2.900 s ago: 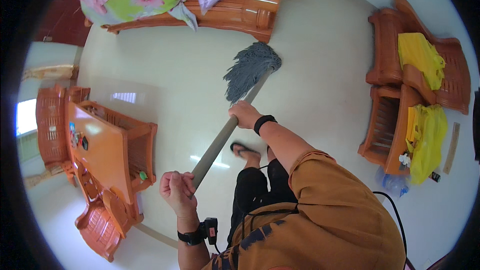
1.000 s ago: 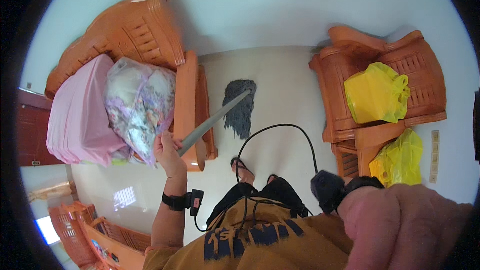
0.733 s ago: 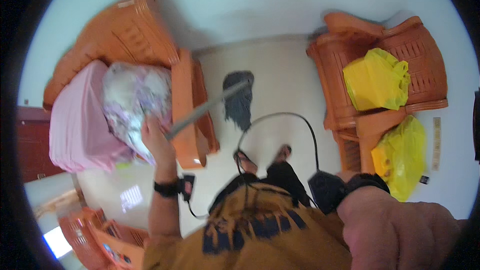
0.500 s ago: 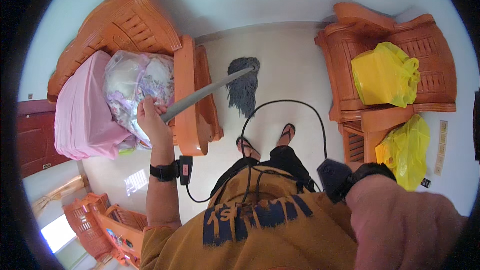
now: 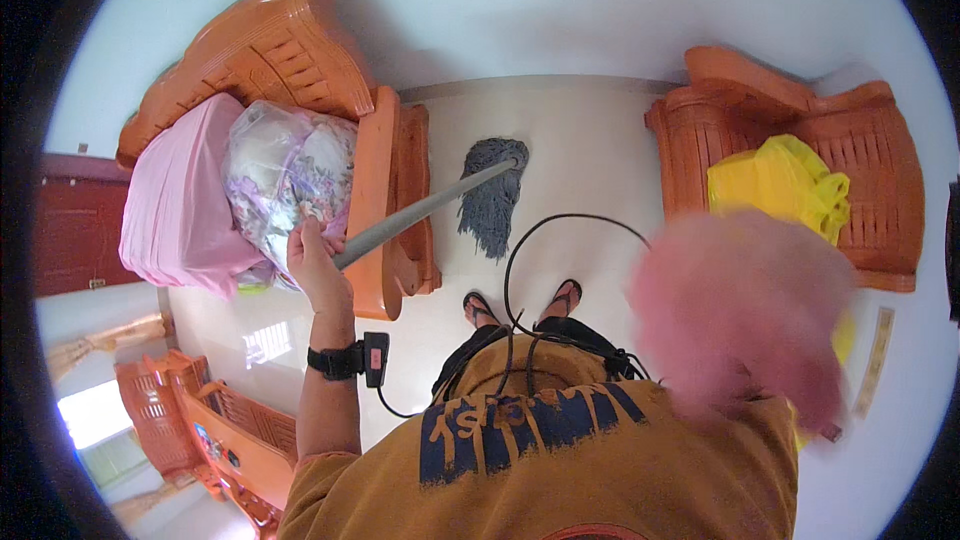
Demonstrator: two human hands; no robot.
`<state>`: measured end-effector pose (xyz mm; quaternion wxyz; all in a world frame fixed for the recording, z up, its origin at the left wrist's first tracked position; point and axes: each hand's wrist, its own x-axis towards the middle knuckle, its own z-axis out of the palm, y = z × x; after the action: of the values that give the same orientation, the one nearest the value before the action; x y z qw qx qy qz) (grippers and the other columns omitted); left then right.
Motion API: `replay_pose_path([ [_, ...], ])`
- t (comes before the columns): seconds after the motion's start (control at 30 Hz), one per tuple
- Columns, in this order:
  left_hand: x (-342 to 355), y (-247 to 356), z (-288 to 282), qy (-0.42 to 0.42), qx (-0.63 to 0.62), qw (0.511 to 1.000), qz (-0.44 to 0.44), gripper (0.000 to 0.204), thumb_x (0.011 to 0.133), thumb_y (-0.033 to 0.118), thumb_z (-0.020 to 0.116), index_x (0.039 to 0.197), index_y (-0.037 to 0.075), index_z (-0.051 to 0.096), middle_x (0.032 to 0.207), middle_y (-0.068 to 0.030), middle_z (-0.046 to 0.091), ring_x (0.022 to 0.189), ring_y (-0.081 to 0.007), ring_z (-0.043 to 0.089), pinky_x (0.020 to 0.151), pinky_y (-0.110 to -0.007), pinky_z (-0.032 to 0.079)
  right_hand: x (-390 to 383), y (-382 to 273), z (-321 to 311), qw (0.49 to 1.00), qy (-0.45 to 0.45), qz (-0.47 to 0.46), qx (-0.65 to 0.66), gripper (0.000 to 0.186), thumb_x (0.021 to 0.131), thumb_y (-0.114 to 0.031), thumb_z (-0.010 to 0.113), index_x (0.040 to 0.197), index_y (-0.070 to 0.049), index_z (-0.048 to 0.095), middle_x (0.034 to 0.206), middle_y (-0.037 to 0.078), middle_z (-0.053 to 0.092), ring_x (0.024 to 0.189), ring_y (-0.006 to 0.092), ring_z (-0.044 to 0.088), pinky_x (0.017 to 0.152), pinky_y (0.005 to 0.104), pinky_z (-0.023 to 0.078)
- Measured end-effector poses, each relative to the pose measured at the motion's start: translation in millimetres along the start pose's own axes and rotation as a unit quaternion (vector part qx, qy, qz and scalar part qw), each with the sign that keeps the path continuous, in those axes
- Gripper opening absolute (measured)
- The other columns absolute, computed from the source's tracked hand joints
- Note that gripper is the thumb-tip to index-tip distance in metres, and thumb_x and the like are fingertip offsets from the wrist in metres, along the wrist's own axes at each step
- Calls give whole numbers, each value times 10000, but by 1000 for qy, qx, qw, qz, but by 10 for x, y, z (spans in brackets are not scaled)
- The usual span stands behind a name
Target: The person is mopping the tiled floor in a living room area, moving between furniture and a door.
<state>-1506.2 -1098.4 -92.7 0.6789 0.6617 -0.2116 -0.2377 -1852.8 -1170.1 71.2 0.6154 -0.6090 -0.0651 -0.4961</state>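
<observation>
Evidently, the left hand (image 5: 320, 262) grips the mop handle (image 5: 420, 211); the right hand (image 5: 745, 310), blurred, cannot be read. A two-handed hold should give steadier pressure.

The left hand (image 5: 320, 268) grips the handle (image 5: 425, 207) of a grey string mop (image 5: 488, 205), its strings lying on the glossy floor (image 5: 590, 165) beside the right edge of the carved wooden bench (image 5: 372, 195). The right hand (image 5: 740, 310), motion-blurred, partly hides the near edge of the wooden armchair (image 5: 880, 155)
</observation>
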Motion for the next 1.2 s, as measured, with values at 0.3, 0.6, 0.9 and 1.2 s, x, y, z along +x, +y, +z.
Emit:
replay_pose_path([
  [0.3,-616,-175,-328,2,1,999,-45,179,876,148,497,724,54,487,521,34,351,480,-72,394,616,-257,445,-1042,2644,-712,822,-32,526,-219,305,796,-189,577,1023,14,553,909,89,604,868,195,567,801,292,438],
  [0.6,-416,-130,-504,-66,-5,992,-109,131,866,118,465,774,29,493,567,-21,478,578,-120,529,655,-260,444,-1341,4112,-274,744,-250,419,-457,489,647,-134,641,1098,-26,486,1117,156,485,1104,358,406,904,432,372],
  [0.9,36,141,-237,-19,8,986,-163,140,846,76,462,756,-9,525,550,-43,501,448,-84,440,451,-189,355,-1192,4896,-402,816,-254,349,-384,288,540,-46,610,826,-75,614,819,143,599,833,351,537,699,425,411],
  [1.2,-236,782,257,183,139,969,-93,203,828,128,493,646,53,446,427,-9,364,381,-100,376,714,-316,427,-812,5120,101,860,-379,284,-188,90,592,-100,596,671,-77,559,701,116,546,766,307,525,722,402,361],
])
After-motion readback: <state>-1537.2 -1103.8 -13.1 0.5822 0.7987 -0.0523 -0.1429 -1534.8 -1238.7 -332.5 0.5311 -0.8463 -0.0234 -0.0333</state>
